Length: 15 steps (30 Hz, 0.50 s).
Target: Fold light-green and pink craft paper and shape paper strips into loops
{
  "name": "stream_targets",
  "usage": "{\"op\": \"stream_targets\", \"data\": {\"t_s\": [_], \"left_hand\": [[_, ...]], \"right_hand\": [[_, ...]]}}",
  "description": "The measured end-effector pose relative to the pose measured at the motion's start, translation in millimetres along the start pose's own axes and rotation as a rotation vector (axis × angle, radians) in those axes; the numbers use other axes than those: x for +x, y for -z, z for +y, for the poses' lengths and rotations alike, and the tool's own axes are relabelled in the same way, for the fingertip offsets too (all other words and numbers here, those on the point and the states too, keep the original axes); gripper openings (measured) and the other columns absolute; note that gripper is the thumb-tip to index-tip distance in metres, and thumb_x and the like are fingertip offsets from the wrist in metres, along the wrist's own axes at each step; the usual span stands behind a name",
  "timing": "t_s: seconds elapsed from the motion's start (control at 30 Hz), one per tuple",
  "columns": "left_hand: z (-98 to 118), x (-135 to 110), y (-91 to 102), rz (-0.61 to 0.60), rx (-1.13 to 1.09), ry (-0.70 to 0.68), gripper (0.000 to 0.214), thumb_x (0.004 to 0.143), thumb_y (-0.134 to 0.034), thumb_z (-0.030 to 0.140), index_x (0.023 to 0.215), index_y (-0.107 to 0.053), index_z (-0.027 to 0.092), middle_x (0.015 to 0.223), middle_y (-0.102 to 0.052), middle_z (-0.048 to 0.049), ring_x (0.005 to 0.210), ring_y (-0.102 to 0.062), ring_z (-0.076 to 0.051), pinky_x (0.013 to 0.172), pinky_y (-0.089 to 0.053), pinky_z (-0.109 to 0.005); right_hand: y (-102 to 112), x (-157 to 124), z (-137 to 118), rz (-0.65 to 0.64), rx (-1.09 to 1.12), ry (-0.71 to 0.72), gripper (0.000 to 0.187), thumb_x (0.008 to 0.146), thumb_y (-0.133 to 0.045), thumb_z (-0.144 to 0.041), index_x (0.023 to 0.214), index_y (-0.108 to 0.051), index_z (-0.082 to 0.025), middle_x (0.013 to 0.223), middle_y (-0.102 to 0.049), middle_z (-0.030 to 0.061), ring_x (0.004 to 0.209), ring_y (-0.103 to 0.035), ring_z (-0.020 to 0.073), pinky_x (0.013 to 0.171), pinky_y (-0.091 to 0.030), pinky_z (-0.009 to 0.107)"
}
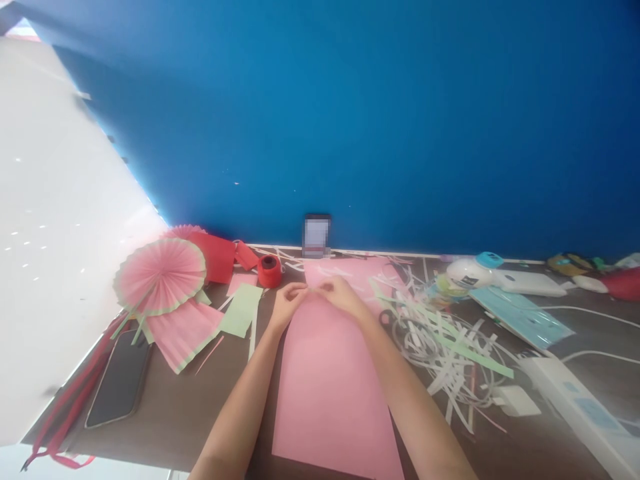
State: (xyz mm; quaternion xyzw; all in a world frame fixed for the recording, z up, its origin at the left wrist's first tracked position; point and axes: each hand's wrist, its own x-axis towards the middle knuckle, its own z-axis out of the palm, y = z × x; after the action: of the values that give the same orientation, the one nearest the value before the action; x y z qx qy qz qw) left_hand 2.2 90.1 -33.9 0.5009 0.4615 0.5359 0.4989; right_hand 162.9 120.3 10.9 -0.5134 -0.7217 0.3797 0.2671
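Observation:
A long pink paper sheet point(330, 380) lies on the brown table point(190, 407) in front of me. My left hand point(286, 303) and my right hand point(340, 295) meet at the sheet's far edge, fingers pinched on the paper there. Both forearms stretch over the sheet. To the left lie a round pink pleated paper fan point(160, 275) with green rim and a folded pink pleated piece point(183, 333). Green paper pieces point(243, 310) rest beside my left hand.
A dark phone point(119, 380) lies at the left, near the table's edge. A red tape roll point(269, 270) and red paper point(217, 257) sit at the back. Paper strips point(445, 347), white cables, a power strip point(580, 403) and a white device point(470, 272) crowd the right. A blue wall point(350, 120) rises behind.

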Motion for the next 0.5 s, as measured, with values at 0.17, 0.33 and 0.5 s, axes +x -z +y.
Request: {"op": "stream_targets", "data": {"t_s": [0.17, 0.33, 0.5], "left_hand": [[-2, -1, 2.2, -0.097, -0.087, 0.020, 0.047, 0.074, -0.047, 0.051, 0.087, -0.067, 0.011, 0.088, -0.067, -0.0101, 0.085, -0.060, -0.022, 0.074, -0.045, -0.030], [-4, 2, -1.2, -0.048, 0.128, -0.002, 0.033, 0.060, -0.068, 0.038, 0.081, -0.068, 0.013, 0.082, -0.068, -0.0088, 0.078, -0.061, -0.021, 0.068, -0.045, -0.028], [-6, 2, -0.7, -0.025, 0.121, -0.001, 0.028, 0.062, -0.066, 0.035, 0.080, -0.068, 0.014, 0.082, -0.068, -0.0079, 0.074, -0.061, -0.019, 0.063, -0.045, -0.025]], "right_hand": [[1, -4, -2, -0.054, -0.073, -0.059, 0.015, 0.067, -0.052, -0.021, 0.063, -0.065, -0.015, 0.067, -0.067, 0.0038, 0.065, -0.059, 0.0163, 0.061, -0.043, 0.025], [-1, -8, -5, -0.042, -0.099, -0.083, 0.015, 0.067, -0.052, -0.020, 0.065, -0.066, -0.014, 0.069, -0.067, 0.0044, 0.067, -0.059, 0.0170, 0.060, -0.043, 0.024], [1, -12, -10, -0.054, -0.101, -0.062, 0.016, 0.069, -0.055, -0.024, 0.064, -0.065, -0.013, 0.067, -0.066, 0.0049, 0.064, -0.060, 0.0171, 0.057, -0.043, 0.025]]}}
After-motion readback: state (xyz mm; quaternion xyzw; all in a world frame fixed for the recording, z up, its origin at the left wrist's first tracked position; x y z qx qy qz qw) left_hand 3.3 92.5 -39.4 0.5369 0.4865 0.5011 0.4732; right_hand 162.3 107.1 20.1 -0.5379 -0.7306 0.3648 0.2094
